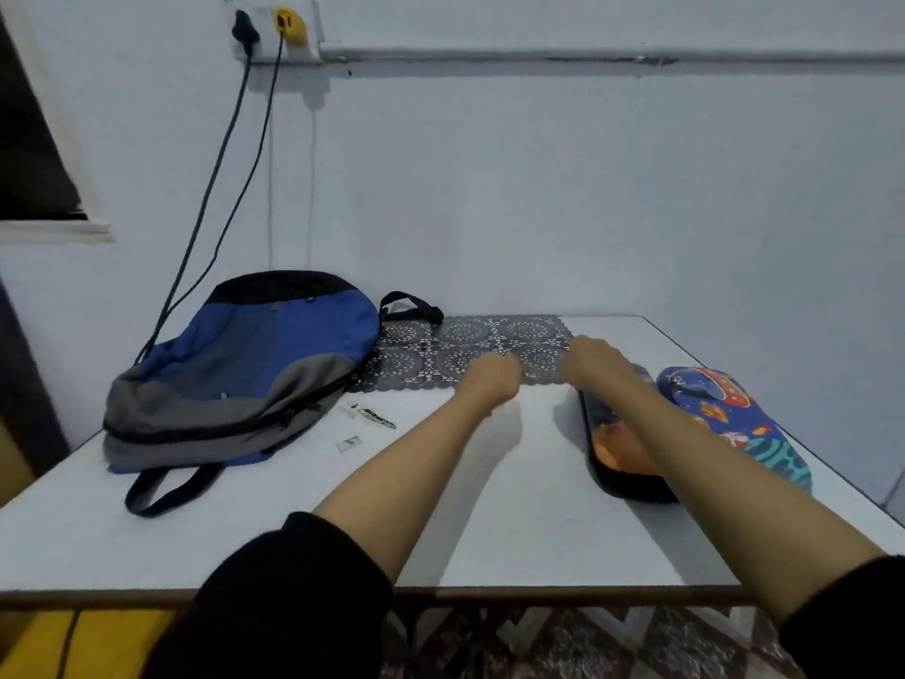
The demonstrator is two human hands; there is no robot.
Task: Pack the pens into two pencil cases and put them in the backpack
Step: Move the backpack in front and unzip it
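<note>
On the white table, we are reaching our left hand and right hand, grips unclear, over the dark lace mat; left of it lies the blue-and-grey fabric backpack, right of it a black-and-orange pencil case and a blue patterned pencil case, contents hidden.

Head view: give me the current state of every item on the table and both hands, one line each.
Backpack: lying flat at the table's left, main zip looks shut.
Dark pencil case: flat on the table, partly under the right forearm; zip not visible.
Blue patterned pencil case: flat by the right edge, apparently closed.
Lace mat: spread flat at the back.
Left hand: curled over the mat's edge; grip unclear.
Right hand: same, unclear.
</note>
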